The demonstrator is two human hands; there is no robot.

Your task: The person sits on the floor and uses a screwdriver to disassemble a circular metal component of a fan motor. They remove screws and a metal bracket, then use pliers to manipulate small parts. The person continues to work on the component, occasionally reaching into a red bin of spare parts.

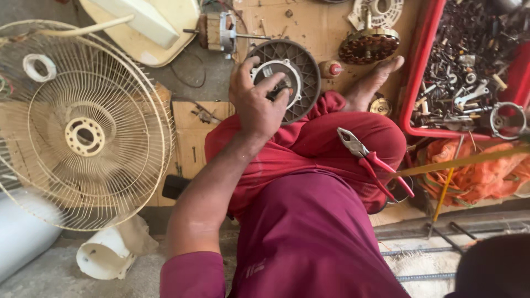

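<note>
On the cardboard beyond the knee, left hand (255, 105) gripping round grey fan motor cover (287, 77), fingers curled over its hub, pliers (371, 160) resting on thigh, fan guard (83, 124) far left, right hand unseen.

The left hand (255, 105) rests on a round grey motor housing (292, 77), red-handled pliers (371, 160) lying on the thigh.

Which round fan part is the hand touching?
The dark grey ribbed motor cover under the left hand, not the copper-wound stator or the cream wire guard.

Left hand (258, 105) outstretched, fingers curled
</note>
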